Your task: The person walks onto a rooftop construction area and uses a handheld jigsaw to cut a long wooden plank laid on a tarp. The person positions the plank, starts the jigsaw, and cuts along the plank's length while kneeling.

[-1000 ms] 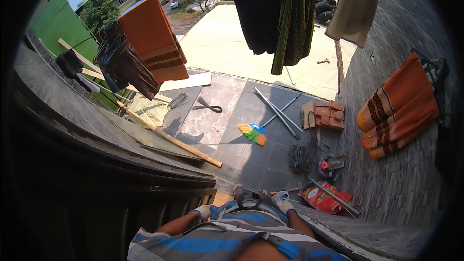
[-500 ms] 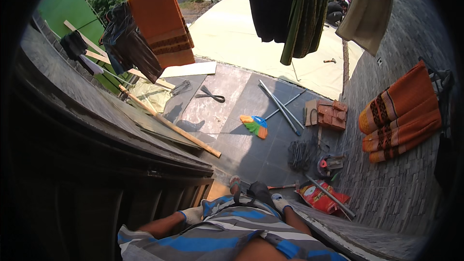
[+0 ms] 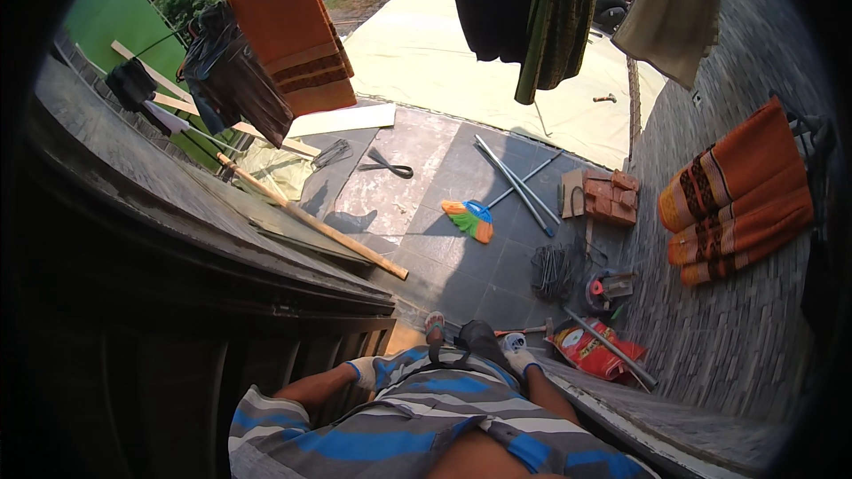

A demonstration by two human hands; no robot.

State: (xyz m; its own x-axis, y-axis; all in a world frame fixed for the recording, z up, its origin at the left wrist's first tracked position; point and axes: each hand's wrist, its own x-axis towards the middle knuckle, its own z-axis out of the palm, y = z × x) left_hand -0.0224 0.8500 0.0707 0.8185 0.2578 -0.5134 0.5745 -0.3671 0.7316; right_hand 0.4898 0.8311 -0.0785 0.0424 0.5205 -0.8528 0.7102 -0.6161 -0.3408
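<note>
I look down past my striped shirt [image 3: 444,417] and sandalled foot [image 3: 434,328]. My left hand [image 3: 364,372], in a white glove, is low beside my waist near a dark panelled door [image 3: 177,364]; its fingers are mostly hidden. Gloved in white, my right hand [image 3: 524,359] grips a small white round object [image 3: 515,342] beside a dark pouch [image 3: 479,337]. Just beyond it lie a long-handled tool [image 3: 532,331] and a red sack [image 3: 586,350] with a metal pipe across it.
On the tiles [image 3: 479,293] lie a bamboo pole [image 3: 337,239], crossed pipes [image 3: 519,186], a multicoloured broom [image 3: 466,222], bricks [image 3: 612,198] and wire [image 3: 550,270]. Cloths [image 3: 288,35] hang overhead. A pale sheeted platform [image 3: 417,53] is beyond, with a crouching person [image 3: 612,9] at its right.
My view has shifted slightly, so the platform and hanging cloths sit higher in the picture. My hands have moved only a little and stay low at my sides.
</note>
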